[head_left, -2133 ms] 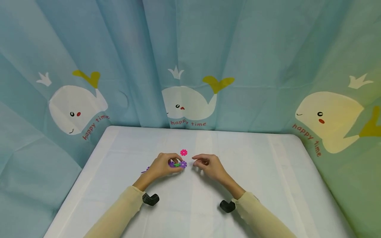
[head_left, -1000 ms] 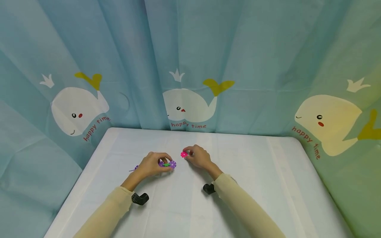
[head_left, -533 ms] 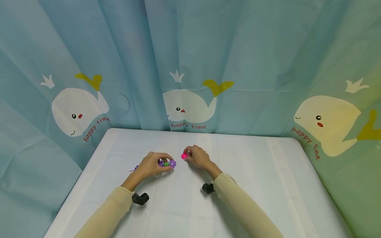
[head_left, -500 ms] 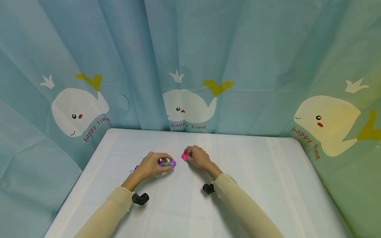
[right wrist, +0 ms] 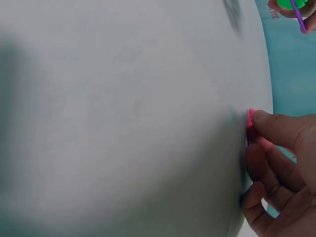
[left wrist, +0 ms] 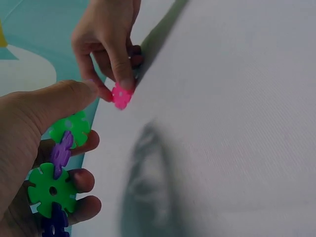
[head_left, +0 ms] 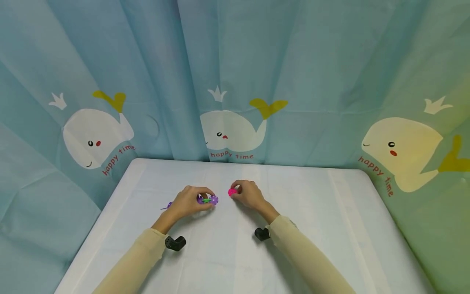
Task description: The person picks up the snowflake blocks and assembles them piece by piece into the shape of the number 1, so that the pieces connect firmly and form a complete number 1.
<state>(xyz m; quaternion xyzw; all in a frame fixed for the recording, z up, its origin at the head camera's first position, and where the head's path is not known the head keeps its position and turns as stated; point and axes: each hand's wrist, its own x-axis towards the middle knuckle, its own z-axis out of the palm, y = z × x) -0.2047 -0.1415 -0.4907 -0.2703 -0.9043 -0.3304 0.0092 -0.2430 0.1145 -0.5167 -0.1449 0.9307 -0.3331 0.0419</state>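
My left hand grips a chain of interlocked snowflake discs, held over the table. A purple disc is at its right end beside a green disc, and the tail pokes out past the back of the hand. In the left wrist view, green and purple discs alternate across the palm, slotted at an angle to each other. Just to the right, my right hand pinches a single pink snowflake disc between thumb and fingers. A gap separates pink disc and chain.
Both hands are over a table with a white cover. Behind and beside it hangs a blue curtain printed with whales. A black device sits at the left wrist, another black device at the right.
The right hand reached left, took the pink disc from the table, then shifted slightly right with it, the disc turning. The left hand moved left with the chain, then stayed nearly still.
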